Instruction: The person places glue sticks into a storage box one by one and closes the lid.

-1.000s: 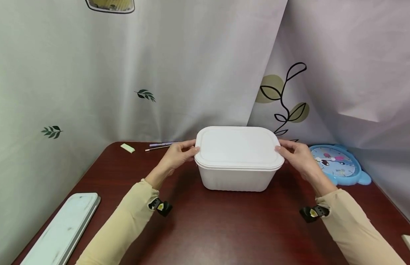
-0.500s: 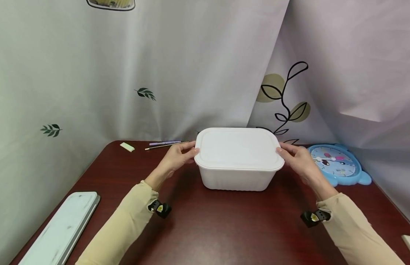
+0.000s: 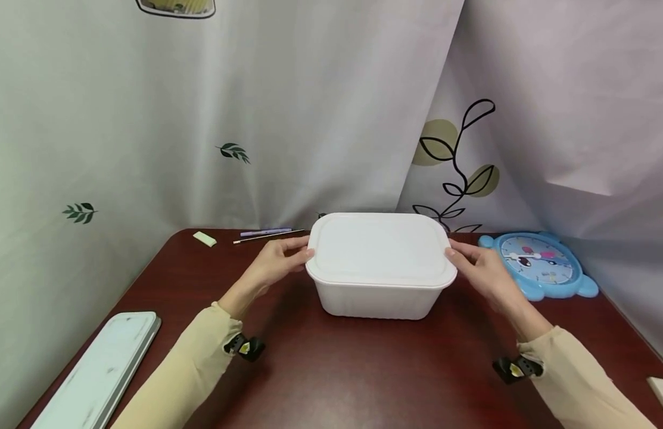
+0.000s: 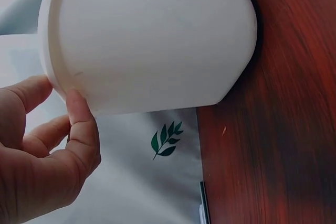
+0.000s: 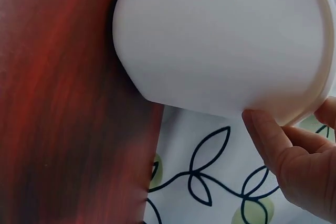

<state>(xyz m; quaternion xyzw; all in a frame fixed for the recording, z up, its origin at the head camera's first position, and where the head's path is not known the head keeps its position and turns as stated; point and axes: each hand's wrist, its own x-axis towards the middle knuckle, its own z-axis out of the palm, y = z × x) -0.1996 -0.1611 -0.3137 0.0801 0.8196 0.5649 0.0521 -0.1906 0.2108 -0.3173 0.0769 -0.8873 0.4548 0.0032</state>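
Note:
A white rectangular box [image 3: 376,298] with its white lid [image 3: 379,247] on stands on the dark red table [image 3: 363,369], near the back middle. My left hand [image 3: 280,261] holds the left end of the rim, and my right hand [image 3: 478,265] holds the right end. In the left wrist view my left hand [image 4: 50,150] has its thumb against the underside of the rim of the box [image 4: 152,40], with the fingers curled over the top. The right wrist view shows my right hand [image 5: 294,156] pinching the rim of the box [image 5: 220,40] the same way.
A blue clock [image 3: 537,262] lies flat to the right of the box. A pale tray [image 3: 100,372] lies at the front left edge. An eraser [image 3: 205,239] and pens [image 3: 267,233] lie at the back left. Patterned curtains close the back and sides.
The lid has settled flush onto the box. Both hands and the box have shifted a little toward me and to the left.

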